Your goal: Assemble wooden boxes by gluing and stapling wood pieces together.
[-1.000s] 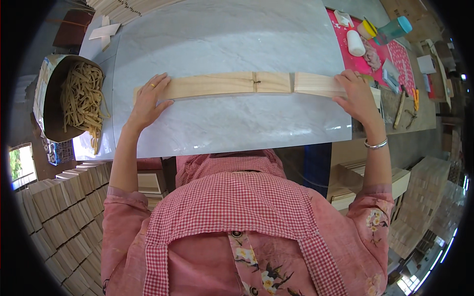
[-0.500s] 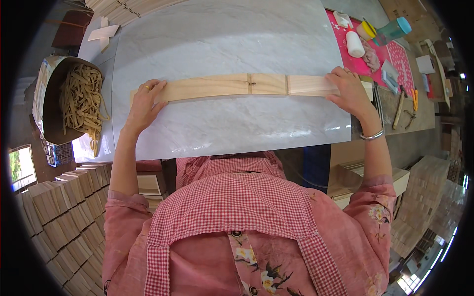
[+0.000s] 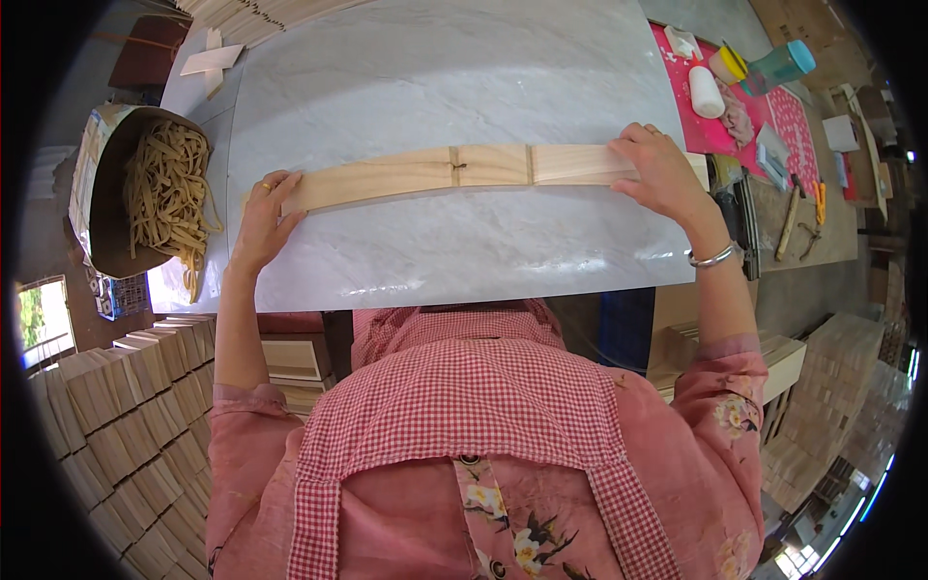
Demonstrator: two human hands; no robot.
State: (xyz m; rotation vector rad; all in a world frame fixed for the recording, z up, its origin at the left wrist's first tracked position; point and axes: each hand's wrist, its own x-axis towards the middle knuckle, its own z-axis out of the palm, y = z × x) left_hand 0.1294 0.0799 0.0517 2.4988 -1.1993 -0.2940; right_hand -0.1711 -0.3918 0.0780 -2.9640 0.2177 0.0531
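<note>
A long row of pale wooden pieces (image 3: 454,172) lies end to end across the white marble tabletop (image 3: 425,77). My left hand (image 3: 259,218) presses flat against the row's left end, fingers together. At the right end my right hand (image 3: 659,172) rests on top of the wood with fingers curled over it. Both hands squeeze the row between them.
A round container of tan rubber bands (image 3: 159,198) stands at the left. A red mat (image 3: 744,87) with a white bottle, tape and a teal bottle lies at the right, hand tools beside it. Stacks of wooden blocks (image 3: 116,425) fill the floor on both sides.
The wooden row has shifted slightly left and toward me, and both hands moved with it, pressing inward on its ends.
</note>
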